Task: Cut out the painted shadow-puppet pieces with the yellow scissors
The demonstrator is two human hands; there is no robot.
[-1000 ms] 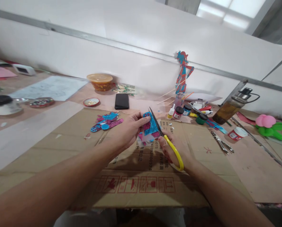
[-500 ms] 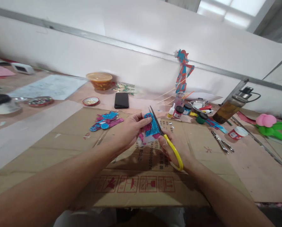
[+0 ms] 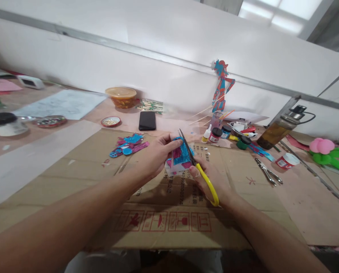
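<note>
My left hand [image 3: 162,151] pinches a piece of painted sheet [image 3: 182,154], blue and magenta with a pale edge, between thumb and fingers. In my right hand [image 3: 207,178] is a pair of scissors [image 3: 205,179] with yellow handles, its dark blades pointing up and away along the sheet's right edge. Under the held piece lies more pale and magenta material, partly hidden. To the left, a small pile of cut blue and magenta pieces [image 3: 129,145] rests on the flattened cardboard [image 3: 95,197].
A black phone [image 3: 147,121], a lidded tub [image 3: 120,97] and a jar lid of small bits [image 3: 111,121] stand behind. Rightward are paint jars [image 3: 215,135], pliers [image 3: 268,171] and a bottle [image 3: 281,127]. A blue and red jointed figure [image 3: 222,85] stands against the white wall.
The held sheet has turned slightly between my hands, and the scissor blades have shifted a little along its right side. The whole view has moved slightly.
</note>
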